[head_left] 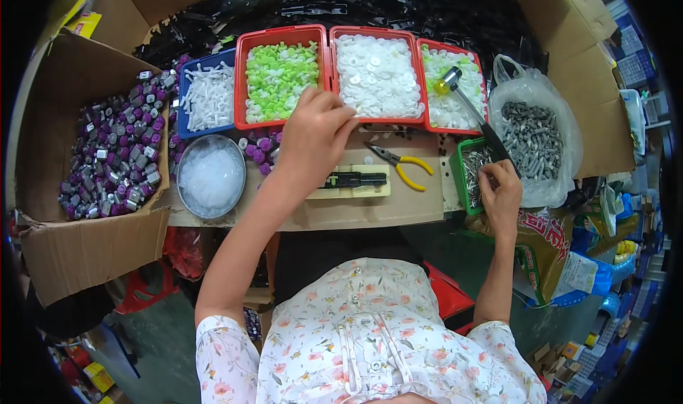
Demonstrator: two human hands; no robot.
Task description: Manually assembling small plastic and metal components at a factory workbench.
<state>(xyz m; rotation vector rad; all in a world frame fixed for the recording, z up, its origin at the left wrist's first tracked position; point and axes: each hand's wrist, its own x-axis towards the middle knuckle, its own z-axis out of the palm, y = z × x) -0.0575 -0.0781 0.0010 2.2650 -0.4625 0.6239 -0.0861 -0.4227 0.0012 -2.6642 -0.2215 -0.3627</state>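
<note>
My left hand (319, 130) hovers at the near edges of two red bins, fingers bent and pinched; whatever they hold is hidden. One red bin (240, 84) contains light green and white plastic pieces, the other (333, 76) white discs. Over a small green tray (457, 183) of thin metal pins (475, 163), my right hand (502, 190) has its fingertips pinched together among the pins. Between the hands, a black part (356, 180) lies in a cream fixture block (341, 192). Yellow-handled pliers (407, 163) rest beside it.
A hammer (473, 108) with a yellow-tipped head lies across the rightmost red bin (427, 123), handle toward my right hand. Around stand a blue bin (186, 112), a metal bowl (211, 176), a carton (64, 240) of purple-and-silver parts and a plastic bag (562, 183) of metal pieces.
</note>
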